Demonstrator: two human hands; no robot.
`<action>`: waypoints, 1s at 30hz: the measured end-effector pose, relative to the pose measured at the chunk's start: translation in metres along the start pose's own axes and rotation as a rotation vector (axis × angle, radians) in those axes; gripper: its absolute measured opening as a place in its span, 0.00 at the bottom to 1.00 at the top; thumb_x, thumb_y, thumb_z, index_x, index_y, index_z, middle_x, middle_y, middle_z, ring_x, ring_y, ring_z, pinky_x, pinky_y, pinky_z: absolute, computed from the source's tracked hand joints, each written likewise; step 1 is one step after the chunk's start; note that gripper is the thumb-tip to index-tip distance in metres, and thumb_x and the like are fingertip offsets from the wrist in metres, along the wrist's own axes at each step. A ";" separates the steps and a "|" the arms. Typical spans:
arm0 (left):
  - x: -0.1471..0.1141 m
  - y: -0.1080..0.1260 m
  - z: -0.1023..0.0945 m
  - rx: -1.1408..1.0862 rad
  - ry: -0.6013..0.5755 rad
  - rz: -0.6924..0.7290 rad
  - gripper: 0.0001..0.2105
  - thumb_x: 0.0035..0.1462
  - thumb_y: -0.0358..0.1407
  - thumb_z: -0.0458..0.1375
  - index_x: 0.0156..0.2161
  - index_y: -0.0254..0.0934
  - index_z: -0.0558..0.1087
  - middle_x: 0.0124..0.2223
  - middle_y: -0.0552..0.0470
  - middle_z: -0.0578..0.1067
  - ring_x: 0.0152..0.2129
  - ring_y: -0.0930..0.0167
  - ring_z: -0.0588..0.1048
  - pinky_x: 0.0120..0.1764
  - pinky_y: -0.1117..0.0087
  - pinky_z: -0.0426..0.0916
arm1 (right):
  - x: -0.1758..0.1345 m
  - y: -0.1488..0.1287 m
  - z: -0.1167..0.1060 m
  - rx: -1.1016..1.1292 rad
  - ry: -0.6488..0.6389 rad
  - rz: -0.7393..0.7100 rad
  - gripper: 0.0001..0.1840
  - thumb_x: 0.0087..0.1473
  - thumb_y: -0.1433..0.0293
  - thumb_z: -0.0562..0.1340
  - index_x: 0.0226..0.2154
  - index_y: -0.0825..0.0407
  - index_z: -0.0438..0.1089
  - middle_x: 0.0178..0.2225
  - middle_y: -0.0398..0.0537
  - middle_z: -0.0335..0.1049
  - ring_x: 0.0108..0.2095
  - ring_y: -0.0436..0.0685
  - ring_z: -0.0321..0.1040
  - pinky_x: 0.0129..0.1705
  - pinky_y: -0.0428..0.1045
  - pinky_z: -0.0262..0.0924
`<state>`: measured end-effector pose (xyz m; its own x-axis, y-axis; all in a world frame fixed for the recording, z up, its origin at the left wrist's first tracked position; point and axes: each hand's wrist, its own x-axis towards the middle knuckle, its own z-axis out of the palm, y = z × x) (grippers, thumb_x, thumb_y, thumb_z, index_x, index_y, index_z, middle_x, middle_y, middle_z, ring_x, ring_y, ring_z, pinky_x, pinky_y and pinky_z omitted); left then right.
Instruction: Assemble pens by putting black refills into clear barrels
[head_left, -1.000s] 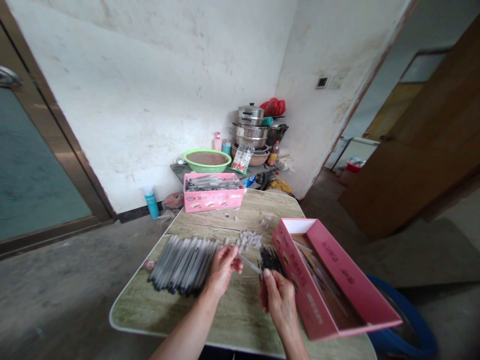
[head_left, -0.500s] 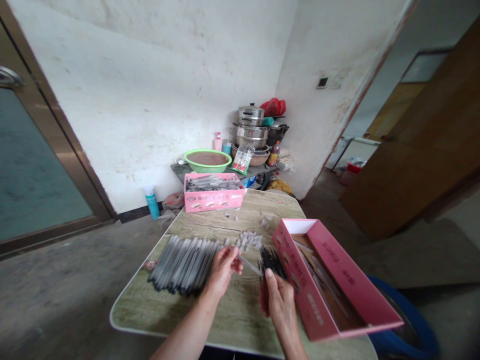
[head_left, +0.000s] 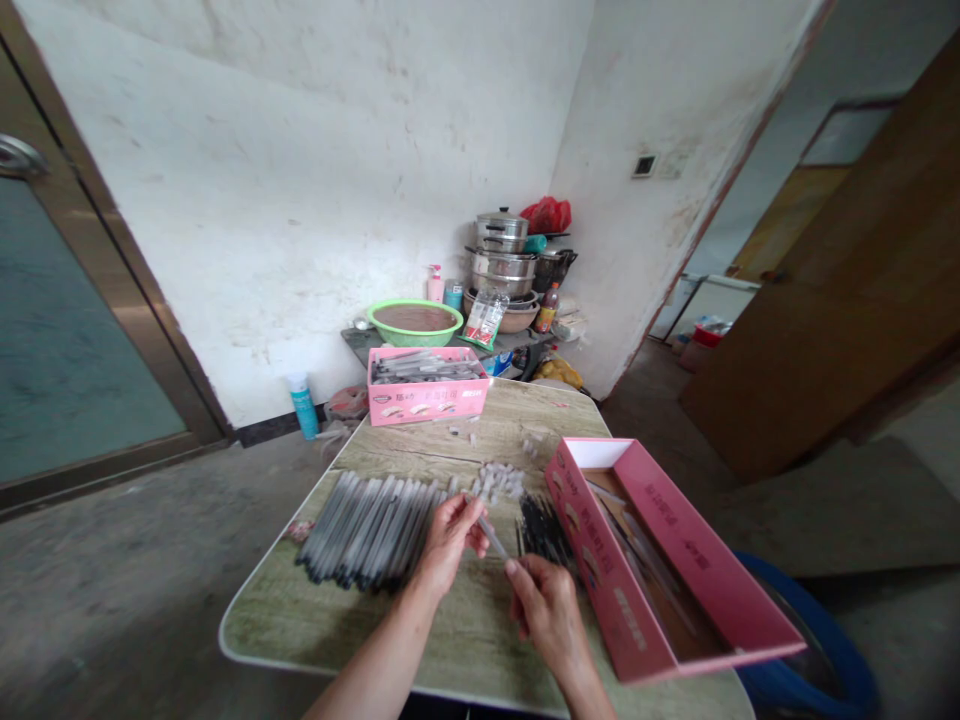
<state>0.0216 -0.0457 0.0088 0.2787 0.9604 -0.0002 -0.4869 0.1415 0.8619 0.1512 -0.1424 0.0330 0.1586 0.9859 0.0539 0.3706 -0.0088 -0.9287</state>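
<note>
My left hand pinches the upper end of a slim translucent pen tube above the table's middle. At its lower end, the fingers of my right hand are closed on the same tube; anything else inside that hand is hidden. Left of my hands lies a row of similar grey pens with dark lower ends, side by side. A pile of thin black sticks rests beyond my right hand. Small whitish caps are heaped just past my left fingertips.
An open pink box with a few slim pieces inside stands at the right. Another pink box, full of grey pens, sits at the table's far edge. Behind are a green basin and stacked pots. The wood-patterned table has rounded corners.
My right hand has moved left and slightly down, away from the black sticks. Between my hands the tube now slants more steeply, and my right fingers are on its lower end.
</note>
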 end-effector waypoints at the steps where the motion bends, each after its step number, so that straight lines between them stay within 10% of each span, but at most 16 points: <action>1: 0.000 0.000 0.000 0.043 -0.012 -0.003 0.17 0.52 0.47 0.61 0.31 0.32 0.70 0.23 0.53 0.73 0.14 0.76 0.69 0.15 0.77 0.64 | -0.001 0.003 0.002 -0.032 -0.017 -0.007 0.26 0.58 0.52 0.54 0.18 0.52 0.61 0.12 0.40 0.60 0.12 0.48 0.56 0.16 0.43 0.45; 12: 0.014 -0.006 -0.021 0.305 0.470 0.419 0.15 0.57 0.43 0.56 0.45 0.35 0.70 0.32 0.50 0.76 0.23 0.71 0.75 0.29 0.70 0.72 | -0.017 0.037 0.027 -0.290 0.361 -0.185 0.26 0.61 0.55 0.51 0.20 0.53 0.66 0.15 0.41 0.61 0.16 0.50 0.59 0.20 0.43 0.50; 21: 0.038 0.015 -0.013 1.082 0.176 0.372 0.08 0.50 0.25 0.57 0.30 0.39 0.76 0.32 0.49 0.78 0.32 0.67 0.74 0.40 0.68 0.64 | -0.020 0.038 0.024 -0.251 0.376 -0.180 0.24 0.61 0.55 0.53 0.23 0.54 0.70 0.15 0.41 0.62 0.17 0.50 0.60 0.21 0.43 0.52; 30: 0.071 0.007 -0.005 1.088 0.222 0.296 0.12 0.41 0.25 0.64 0.16 0.39 0.67 0.18 0.51 0.68 0.26 0.64 0.73 0.37 0.66 0.63 | -0.019 0.037 0.025 -0.239 0.359 -0.161 0.24 0.61 0.56 0.52 0.23 0.53 0.68 0.16 0.42 0.62 0.19 0.51 0.61 0.22 0.43 0.52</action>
<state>0.0336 0.0243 0.0118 0.0675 0.9578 0.2795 0.4939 -0.2755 0.8247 0.1386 -0.1577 -0.0112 0.3732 0.8576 0.3539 0.6106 0.0601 -0.7896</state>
